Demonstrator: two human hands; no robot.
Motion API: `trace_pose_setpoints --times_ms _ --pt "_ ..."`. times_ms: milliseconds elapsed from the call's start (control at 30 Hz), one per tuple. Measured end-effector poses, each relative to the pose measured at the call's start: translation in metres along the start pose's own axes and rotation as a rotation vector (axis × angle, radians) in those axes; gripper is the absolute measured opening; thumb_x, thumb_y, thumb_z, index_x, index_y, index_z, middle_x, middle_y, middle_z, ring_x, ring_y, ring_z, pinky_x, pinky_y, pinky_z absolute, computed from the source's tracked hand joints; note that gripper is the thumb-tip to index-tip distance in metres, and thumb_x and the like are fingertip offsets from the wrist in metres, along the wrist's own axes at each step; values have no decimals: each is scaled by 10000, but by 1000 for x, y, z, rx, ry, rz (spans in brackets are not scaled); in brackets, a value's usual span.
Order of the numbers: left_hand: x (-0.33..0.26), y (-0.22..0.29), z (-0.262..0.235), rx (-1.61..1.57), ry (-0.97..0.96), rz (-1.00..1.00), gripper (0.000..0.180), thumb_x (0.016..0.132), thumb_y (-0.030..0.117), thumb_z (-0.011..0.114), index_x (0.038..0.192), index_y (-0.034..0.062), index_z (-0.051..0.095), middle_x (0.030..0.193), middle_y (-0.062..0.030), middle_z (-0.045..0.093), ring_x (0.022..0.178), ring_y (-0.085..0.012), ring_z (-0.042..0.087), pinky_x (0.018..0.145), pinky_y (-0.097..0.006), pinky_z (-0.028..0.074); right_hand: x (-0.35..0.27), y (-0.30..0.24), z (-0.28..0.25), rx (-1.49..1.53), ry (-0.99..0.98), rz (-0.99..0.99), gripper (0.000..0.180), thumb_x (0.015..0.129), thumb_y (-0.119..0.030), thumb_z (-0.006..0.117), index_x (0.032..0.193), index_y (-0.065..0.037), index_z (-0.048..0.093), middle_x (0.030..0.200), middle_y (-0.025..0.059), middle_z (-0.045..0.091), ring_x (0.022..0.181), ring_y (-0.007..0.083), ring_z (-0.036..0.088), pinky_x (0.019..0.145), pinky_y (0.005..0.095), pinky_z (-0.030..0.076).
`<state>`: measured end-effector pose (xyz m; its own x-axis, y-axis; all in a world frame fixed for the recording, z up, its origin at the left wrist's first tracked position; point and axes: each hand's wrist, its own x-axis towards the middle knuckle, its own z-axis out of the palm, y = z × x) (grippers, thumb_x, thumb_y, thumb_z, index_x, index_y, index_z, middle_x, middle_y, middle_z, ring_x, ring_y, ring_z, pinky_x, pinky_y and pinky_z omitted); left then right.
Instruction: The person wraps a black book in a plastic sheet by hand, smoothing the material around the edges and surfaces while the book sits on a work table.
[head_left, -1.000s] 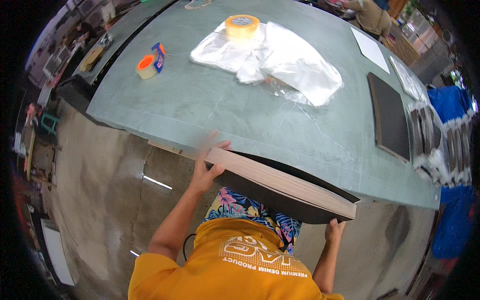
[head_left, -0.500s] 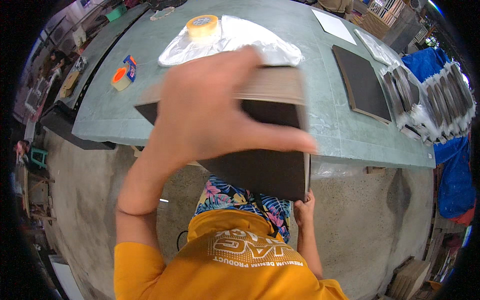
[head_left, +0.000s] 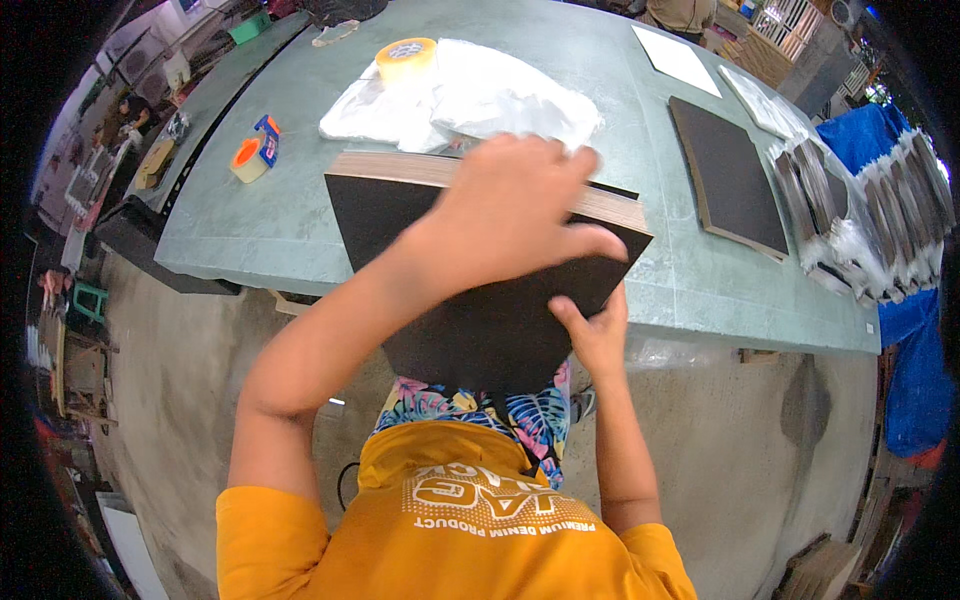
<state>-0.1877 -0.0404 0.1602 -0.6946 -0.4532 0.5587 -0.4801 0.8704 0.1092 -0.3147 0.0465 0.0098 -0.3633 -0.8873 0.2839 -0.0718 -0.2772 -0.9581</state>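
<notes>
Head view: I hold a thick black-covered block (head_left: pixel 480 335) on edge, tilted, at the near side of the green table (head_left: pixel 250 230). My right hand (head_left: pixel 600 343) is clamped on its right side, thumb on the near face. My left hand (head_left: pixel 510 208), blurred, lies across the top edge; whether those fingers squeeze, I cannot tell. Beyond, a tape roll (head_left: pixel 407 68) sits on plastic bags (head_left: pixel 515 95).
</notes>
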Motion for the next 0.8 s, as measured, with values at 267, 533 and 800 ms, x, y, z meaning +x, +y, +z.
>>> trace_pose_setpoints --times_ms 267,533,800 --pt "-156 -93 28 -599 302 -829 535 787 352 559 1145 -19 419 1168 -151 440 1090 -252 414 919 -347 317 22 16 -10 109 101 146 551 692 -165 699 1108 12 384 995 129 525 899 195 509 807 302 403" --pt "-161 -79 70 -1002 631 -1047 565 859 352 437 1233 -48 298 1167 -142 403 1052 -207 382 912 -309 276 28 1 23 -19 76 42 557 647 -154 731 1075 8 413 959 95 540 864 177 524 774 293 418" --pt "-184 -104 78 -1162 562 -954 543 866 425 364 1143 -42 354 1113 -115 434 1013 -184 399 888 -327 292 39 -12 12 -73 215 126 739 617 -454 711 1092 27 413 968 99 527 888 185 510 771 309 417"
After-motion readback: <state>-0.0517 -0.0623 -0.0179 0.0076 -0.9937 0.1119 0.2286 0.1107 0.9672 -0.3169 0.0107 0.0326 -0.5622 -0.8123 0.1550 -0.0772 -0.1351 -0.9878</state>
